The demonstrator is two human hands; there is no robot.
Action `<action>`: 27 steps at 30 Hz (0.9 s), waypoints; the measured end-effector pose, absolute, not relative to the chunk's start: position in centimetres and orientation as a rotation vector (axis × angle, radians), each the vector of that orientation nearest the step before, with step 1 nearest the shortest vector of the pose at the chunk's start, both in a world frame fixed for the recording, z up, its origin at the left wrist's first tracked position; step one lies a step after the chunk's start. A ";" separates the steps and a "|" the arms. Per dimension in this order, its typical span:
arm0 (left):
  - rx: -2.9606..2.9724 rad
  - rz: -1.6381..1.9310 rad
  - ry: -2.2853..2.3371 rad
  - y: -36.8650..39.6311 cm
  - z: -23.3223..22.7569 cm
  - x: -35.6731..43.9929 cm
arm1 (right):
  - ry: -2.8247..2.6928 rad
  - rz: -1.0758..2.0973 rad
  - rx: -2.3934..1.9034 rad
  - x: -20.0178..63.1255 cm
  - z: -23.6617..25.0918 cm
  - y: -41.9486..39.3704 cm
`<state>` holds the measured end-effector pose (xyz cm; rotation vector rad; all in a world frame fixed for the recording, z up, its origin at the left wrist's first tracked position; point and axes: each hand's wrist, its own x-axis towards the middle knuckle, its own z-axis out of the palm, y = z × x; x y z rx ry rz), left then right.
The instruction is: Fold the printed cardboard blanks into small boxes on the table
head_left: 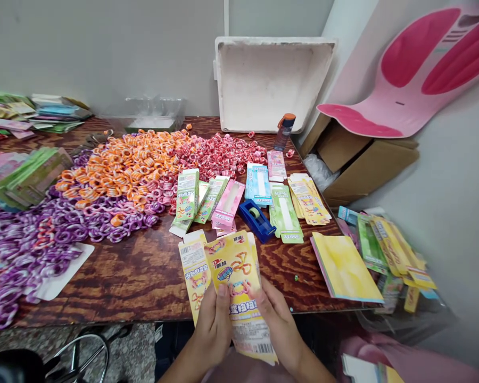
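Head view looks down over a wooden worktop (143, 276) at two hands held just off its near edge, both closed on a small fan of flat yellow cartons (227, 276). The left hand (213, 324) grips the cartons from the left, its thumb pressed flat on the printed front of the top one, while the right hand (279, 327) pinches the lower right side, thumb on the face and fingers hidden behind. The cartons sit directly between the two hands and rise away from them, so their long axis runs from the person's body toward the far side of the worktop, leaning slightly left at the top; the barcode ends point down toward the wrists and the tabbed ends point away. Neither hand is clearly nearer, as both touch the stack, though the left thumb lies higher up the face. Beyond the cartons, near their upper ends but apart from them, lie a blue tape dispenser (257, 219) and rows of green, pink and blue flat cartons (231, 199). Farther back spread heaps of orange rings (123, 165), red rings (219, 154) and purple rings (43, 234). A yellow booklet (345, 268) lies to the right near the worktop edge.
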<state>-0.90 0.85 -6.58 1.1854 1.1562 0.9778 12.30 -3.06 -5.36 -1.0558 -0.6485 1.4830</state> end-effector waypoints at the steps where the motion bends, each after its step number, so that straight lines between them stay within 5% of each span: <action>1: 1.202 1.015 1.193 1.0 -6.3 -0.6 | -0.637 1.544 -1.001 12.5 -5.3 -3.0; 11: 1.495 1.228 1.491 2.5 -6.2 0.1 | -0.856 1.421 -1.243 12.4 -5.9 -2.8; 27: 1.070 1.282 1.361 1.0 -7.4 0.5 | -0.969 1.269 -1.457 12.0 -5.8 -3.1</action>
